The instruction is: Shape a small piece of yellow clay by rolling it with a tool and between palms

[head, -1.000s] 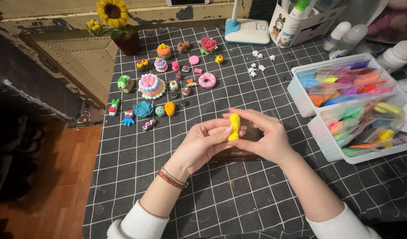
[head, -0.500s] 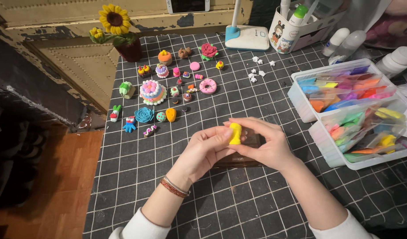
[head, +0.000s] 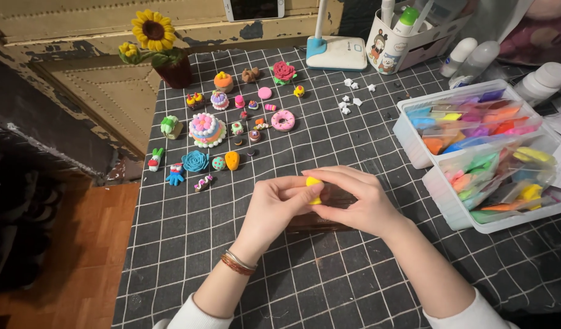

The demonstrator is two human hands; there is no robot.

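Both my hands meet over the middle of the black grid mat [head: 353, 286]. My left hand [head: 279, 206] and my right hand [head: 360, 198] pinch a small piece of yellow clay [head: 314, 184] between their fingertips; only part of the clay shows. Under the hands lies a dark, clear block [head: 329, 213], mostly hidden. My left wrist wears thin bracelets [head: 236, 263].
Several small clay figures, such as a layered cake [head: 207, 128], a pink donut [head: 283, 120] and a blue rose [head: 195, 161], lie at the mat's left back. Two clear bins of coloured clay packets [head: 475, 152] stand at right. A sunflower pot [head: 171, 61] and lamp base [head: 335, 53] stand behind.
The yellow clay was upright and long between my fingers; now my hands have closed around it and most of it is covered. The view has shifted slightly.
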